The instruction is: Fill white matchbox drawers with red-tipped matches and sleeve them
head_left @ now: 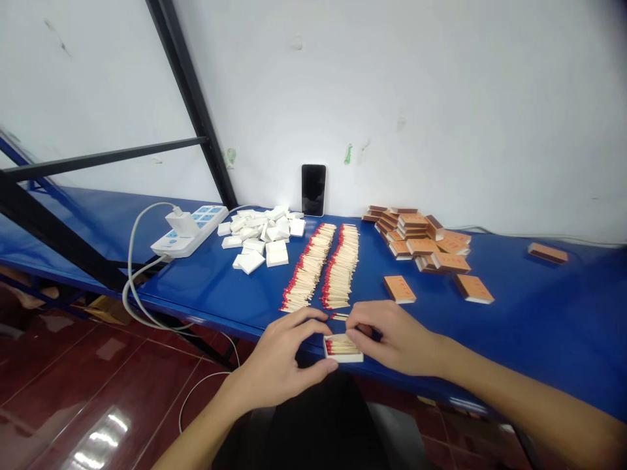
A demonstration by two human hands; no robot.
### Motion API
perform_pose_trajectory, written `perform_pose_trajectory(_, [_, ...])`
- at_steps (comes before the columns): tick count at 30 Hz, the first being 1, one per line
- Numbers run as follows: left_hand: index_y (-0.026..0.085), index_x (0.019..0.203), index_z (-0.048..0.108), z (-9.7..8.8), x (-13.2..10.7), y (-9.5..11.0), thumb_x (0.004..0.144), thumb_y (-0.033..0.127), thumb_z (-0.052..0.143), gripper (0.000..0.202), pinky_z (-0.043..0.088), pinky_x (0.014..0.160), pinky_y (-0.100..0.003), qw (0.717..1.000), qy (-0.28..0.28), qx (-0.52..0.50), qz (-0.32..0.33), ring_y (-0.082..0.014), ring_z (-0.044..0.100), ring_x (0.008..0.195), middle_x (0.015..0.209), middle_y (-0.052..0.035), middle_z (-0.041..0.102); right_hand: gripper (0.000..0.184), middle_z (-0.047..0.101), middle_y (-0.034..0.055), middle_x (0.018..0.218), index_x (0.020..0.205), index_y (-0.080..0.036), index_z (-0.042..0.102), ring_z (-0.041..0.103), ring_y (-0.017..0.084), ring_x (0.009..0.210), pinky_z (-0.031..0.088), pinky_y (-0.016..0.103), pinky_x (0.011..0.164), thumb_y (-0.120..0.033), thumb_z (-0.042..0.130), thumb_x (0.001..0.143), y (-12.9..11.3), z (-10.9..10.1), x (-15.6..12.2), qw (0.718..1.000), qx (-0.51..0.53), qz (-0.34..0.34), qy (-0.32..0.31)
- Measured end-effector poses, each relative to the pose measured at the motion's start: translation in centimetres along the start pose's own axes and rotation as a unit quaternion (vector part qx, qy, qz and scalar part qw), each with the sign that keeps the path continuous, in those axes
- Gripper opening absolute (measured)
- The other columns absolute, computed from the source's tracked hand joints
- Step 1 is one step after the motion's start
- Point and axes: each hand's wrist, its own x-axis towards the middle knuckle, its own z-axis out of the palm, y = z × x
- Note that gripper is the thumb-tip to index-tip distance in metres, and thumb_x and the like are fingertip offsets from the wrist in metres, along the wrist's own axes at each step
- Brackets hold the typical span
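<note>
Since the match tray (343,348) sits on the table (539,307) edge at 6 o'clock from the match rows (323,264), left hand (284,356) pinching its left end, right hand (392,339) gripping its right (both closed on it), a slip could dump it floorward.

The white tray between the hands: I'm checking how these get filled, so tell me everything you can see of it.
The white tray is a small, shallow, open-topped rectangle, apparently of thin card. It lies flat at the near edge of the blue table, with its long side facing the camera. Inside lie red-tipped matches in a layer, heads to the left. The left hand grips its left end, thumb at the front. The right hand touches its far right corner.
</note>
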Motion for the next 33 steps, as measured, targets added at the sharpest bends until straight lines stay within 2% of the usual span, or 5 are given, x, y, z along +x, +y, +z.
perform_pose_trajectory(6, [0.027, 0.111, 0.065, 0.2, 0.0, -0.1, 0.084, 0.031, 0.073, 0.028, 0.05, 0.098, -0.032, 1.0, 0.0, -0.003, -0.003, -0.023, 0.064, 0.113, 0.129, -0.0031, 0.063, 0.024, 0.054, -0.0007, 0.065, 0.079, -0.018, 0.059, 0.046, 0.013, 0.059, 0.033, 0.026, 0.059, -0.021, 0.045, 0.098, 0.2, -0.2, 0.2, 0.998, -0.055, -0.005, 0.034])
perform_pose_trajectory(13, [0.027, 0.114, 0.061, 0.3, 0.1, -0.2, 0.082, 0.021, 0.072, 0.034, 0.048, 0.099, -0.03, 1.0, 0.007, -0.022, 0.007, -0.0218, 0.063, 0.115, 0.128, -0.0034, 0.064, 0.015, 0.053, -0.0016, 0.066, 0.081, -0.018, 0.059, 0.047, 0.013, 0.06, 0.033, 0.026, 0.061, -0.015, 0.048, 0.091, 0.4, 0.0, 0.0, 0.998, -0.05, -0.034, 0.029])
perform_pose_trajectory(21, [0.026, 0.116, 0.064, 1.3, 0.1, -0.6, 0.085, 0.022, 0.071, 0.032, 0.051, 0.093, -0.032, 0.998, 0.045, -0.032, 0.019, -0.0215, 0.066, 0.105, 0.118, -0.0048, 0.069, 0.009, 0.049, -0.0049, 0.067, 0.081, -0.021, 0.049, 0.043, 0.012, 0.058, 0.028, 0.026, 0.059, -0.013, 0.051, 0.084, 0.3, 0.0, 0.0, 0.998, -0.062, 0.021, -0.02])
perform_pose_trajectory(26, [0.026, 0.118, 0.063, 1.7, -0.1, -0.7, 0.085, 0.022, 0.072, 0.034, 0.05, 0.091, -0.031, 0.998, 0.054, -0.033, 0.026, -0.0204, 0.067, 0.101, 0.114, -0.0033, 0.07, 0.008, 0.051, -0.0044, 0.07, 0.082, -0.021, 0.047, 0.045, 0.012, 0.061, 0.028, 0.026, 0.06, -0.014, 0.051, 0.085, 0.4, 0.0, -0.1, 0.998, -0.06, 0.014, -0.01])
perform_pose_trajectory(33, [0.028, 0.113, 0.066, 1.5, 0.0, -0.7, 0.091, 0.024, 0.067, 0.023, 0.049, 0.087, -0.03, 0.998, 0.044, -0.019, 0.027, -0.0192, 0.066, 0.098, 0.113, -0.0024, 0.068, 0.014, 0.065, 0.0014, 0.081, 0.095, -0.018, 0.063, 0.055, 0.015, 0.069, 0.03, 0.029, 0.066, -0.017, 0.049, 0.093, 0.4, 0.3, -0.4, 0.994, -0.091, -0.056, 0.005])
